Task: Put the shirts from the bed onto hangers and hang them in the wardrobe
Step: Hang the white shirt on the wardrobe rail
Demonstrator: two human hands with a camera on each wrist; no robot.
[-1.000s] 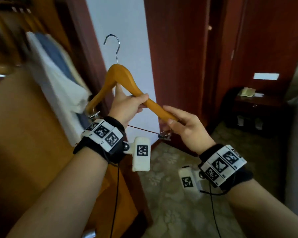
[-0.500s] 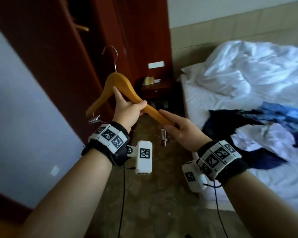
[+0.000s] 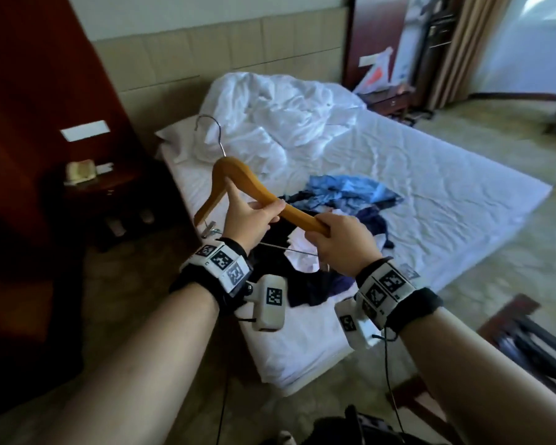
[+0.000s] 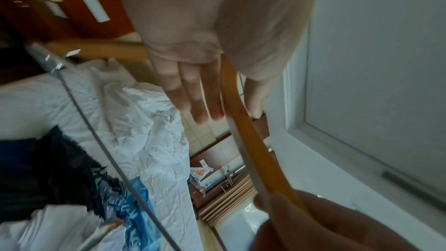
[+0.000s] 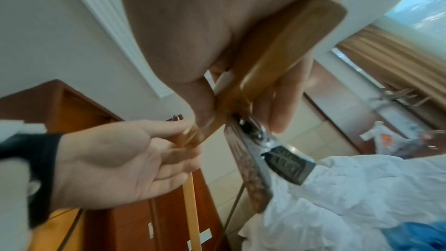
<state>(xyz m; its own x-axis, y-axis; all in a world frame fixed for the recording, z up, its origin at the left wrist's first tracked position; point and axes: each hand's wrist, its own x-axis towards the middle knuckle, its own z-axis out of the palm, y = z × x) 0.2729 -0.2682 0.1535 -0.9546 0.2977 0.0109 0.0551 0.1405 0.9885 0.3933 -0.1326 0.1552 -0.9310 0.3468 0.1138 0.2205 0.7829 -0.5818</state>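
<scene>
A wooden hanger (image 3: 238, 175) with a metal hook, a thin lower bar and metal clips is held up in front of me over the bed. My left hand (image 3: 270, 210) pinches its right arm near the middle, thumb on top. My right hand (image 3: 321, 228) grips that arm's end, fingers curled round it. In the left wrist view the hanger (image 4: 243, 121) runs between thumb and fingers (image 4: 198, 93). The right wrist view shows the hanger's end (image 5: 289, 31) and a clip (image 5: 265, 144). The shirts (image 3: 344, 194), blue, dark and white, lie heaped on the bed (image 3: 430, 187) just beyond my hands.
A crumpled white duvet (image 3: 270, 117) covers the head of the bed. A dark nightstand (image 3: 103, 187) stands left of the bed under a red-brown wall panel (image 3: 45, 91). Another nightstand (image 3: 389, 97) is on the far side. A dark wooden frame (image 3: 527, 332) sits at lower right.
My view has swung right, from the wardrobe side to the bed. Both hands kept the hanger; the right hand's fingers have closed round its end.
</scene>
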